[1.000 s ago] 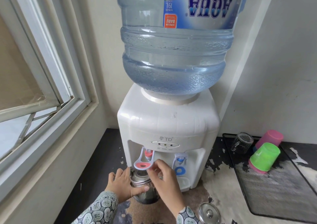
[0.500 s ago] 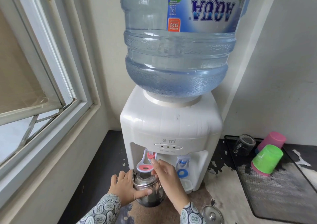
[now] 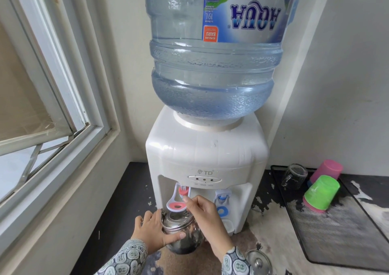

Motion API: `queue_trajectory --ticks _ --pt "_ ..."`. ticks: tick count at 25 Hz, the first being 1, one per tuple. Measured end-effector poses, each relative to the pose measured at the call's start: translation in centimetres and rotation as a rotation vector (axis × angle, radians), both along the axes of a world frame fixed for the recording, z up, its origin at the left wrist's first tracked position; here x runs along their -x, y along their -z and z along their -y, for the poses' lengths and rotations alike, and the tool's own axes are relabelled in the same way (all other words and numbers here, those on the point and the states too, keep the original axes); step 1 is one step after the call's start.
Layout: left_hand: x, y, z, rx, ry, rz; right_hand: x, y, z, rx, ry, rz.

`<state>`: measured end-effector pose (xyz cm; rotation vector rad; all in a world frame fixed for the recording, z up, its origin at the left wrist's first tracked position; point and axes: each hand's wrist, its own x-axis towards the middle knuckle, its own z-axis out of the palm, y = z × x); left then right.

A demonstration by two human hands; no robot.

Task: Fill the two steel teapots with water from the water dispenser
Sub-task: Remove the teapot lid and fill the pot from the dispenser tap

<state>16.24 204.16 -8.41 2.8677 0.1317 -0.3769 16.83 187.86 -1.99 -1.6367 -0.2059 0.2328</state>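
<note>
Worn dark counter (image 3: pixel 134 190) is carrying a white TD water dispenser (image 3: pixel 206 148), topped by an inverted AQUA bottle (image 3: pixel 212 64) whose label is reading 19L and KEMASAN BARU. Below the red tap lever (image 3: pixel 177 203), an open steel teapot (image 3: pixel 181 232) is sitting in the left hand (image 3: pixel 155 232), its grip wrapping the body. The right hand (image 3: pixel 205 213) is pinching the lever, and the teapot lid (image 3: pixel 257 262) is lying beside that wrist
</note>
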Motion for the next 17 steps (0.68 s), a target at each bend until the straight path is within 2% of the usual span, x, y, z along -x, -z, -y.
queue_trajectory --ticks 9,11,14,17 --pt "0.0 0.3 -0.1 0.001 0.023 0.021 0.6 0.3 -0.7 0.009 0.048 0.002" --pt "0.2 0.7 0.0 -0.015 0.02 0.049 0.7 1.0 -1.2 0.113 0.065 0.023" --pt "0.5 1.1 0.2 -0.064 -0.003 0.081 0.3 2.8 -1.1 0.375 0.147 0.13" --pt "0.6 1.5 0.4 -0.094 -0.018 0.097 -0.2 3.9 -0.8 0.463 0.229 0.228"
